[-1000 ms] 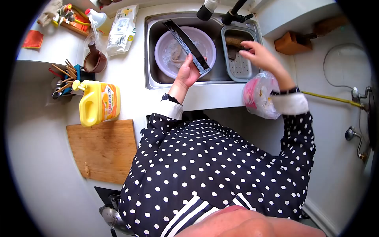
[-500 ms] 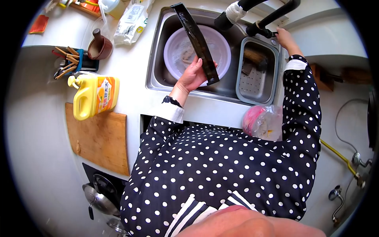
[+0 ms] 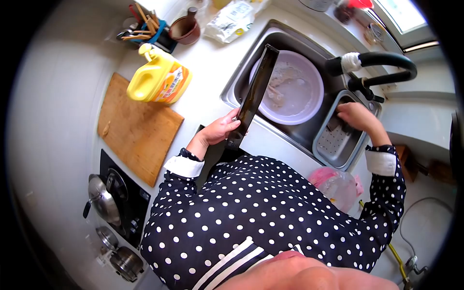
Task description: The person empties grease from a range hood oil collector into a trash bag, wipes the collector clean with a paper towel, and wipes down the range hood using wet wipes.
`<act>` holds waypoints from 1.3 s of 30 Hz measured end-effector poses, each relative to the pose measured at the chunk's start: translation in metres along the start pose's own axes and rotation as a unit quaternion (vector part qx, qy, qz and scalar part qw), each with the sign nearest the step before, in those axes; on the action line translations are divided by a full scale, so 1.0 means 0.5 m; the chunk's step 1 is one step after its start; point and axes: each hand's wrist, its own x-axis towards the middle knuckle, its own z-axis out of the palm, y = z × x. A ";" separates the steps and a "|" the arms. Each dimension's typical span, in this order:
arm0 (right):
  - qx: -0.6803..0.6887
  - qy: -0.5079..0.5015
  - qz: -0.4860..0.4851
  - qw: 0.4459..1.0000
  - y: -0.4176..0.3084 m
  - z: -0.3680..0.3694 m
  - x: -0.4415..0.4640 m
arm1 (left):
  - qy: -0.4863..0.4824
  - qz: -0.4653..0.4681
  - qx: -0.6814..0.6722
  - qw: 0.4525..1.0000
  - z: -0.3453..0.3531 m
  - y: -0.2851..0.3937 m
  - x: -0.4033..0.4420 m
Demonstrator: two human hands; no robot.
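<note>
My left hand [image 3: 221, 128] grips the lower part of a long, narrow dark tray [image 3: 256, 92], thumb on its face. The tray is tilted, its lower end over the counter's front edge and its upper end over the sink, in front of a lilac basin [image 3: 316, 99]. Cloudy water with pale scraps or suds lies in the basin. My right hand [image 3: 356, 117] reaches into the grey perforated drain basket [image 3: 316, 145], fingers curled in against brown items [image 3: 333, 122] there. What those fingers hold is hidden.
A black faucet [image 3: 386, 59] wrapped in white arches behind the basket. To the left stand a yellow detergent jug [image 3: 162, 79], a wooden cutting board [image 3: 140, 128], a brown mortar [image 3: 186, 31] and a utensil holder [image 3: 162, 36]. A pink item in clear plastic [image 3: 338, 186] sits at the counter's front.
My right hand has left the faucet handle and come down into the drain basket. My left hand has brought the dark tray away from over the basin, toward the counter's edge. The view has turned.
</note>
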 end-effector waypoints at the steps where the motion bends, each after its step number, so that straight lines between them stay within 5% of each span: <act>1: 0.047 -0.034 -0.008 0.998 -0.050 0.004 0.005 | 0.008 0.006 -0.017 1.000 -0.002 -0.005 -0.016; 7: 0.116 -0.107 -0.075 0.985 -0.329 0.099 0.032 | 0.047 0.061 -0.081 0.994 0.059 -0.024 0.008; 9: 0.147 -0.105 -0.032 0.983 -0.374 0.113 0.027 | 0.011 0.094 -0.107 0.990 0.075 -0.036 0.037; 13: 0.360 -0.041 0.022 0.932 -0.389 0.127 -0.001 | 0.003 0.152 -0.122 0.981 0.123 -0.038 0.062; 18: 0.306 0.122 0.069 0.942 -0.393 0.163 -0.070 | 0.000 0.198 -0.104 0.975 0.193 -0.052 0.079; 23: 0.264 0.243 0.073 0.930 -0.323 0.155 -0.145 | -0.079 0.164 -0.024 0.983 0.275 -0.030 0.102; 29: 0.170 0.247 0.163 0.940 -0.127 0.145 -0.343 | -0.177 0.050 0.129 0.974 0.285 -0.040 0.129; 39: 0.245 0.247 0.393 0.851 0.168 0.354 -0.547 | 0.005 -0.058 0.179 0.982 0.195 -0.073 0.146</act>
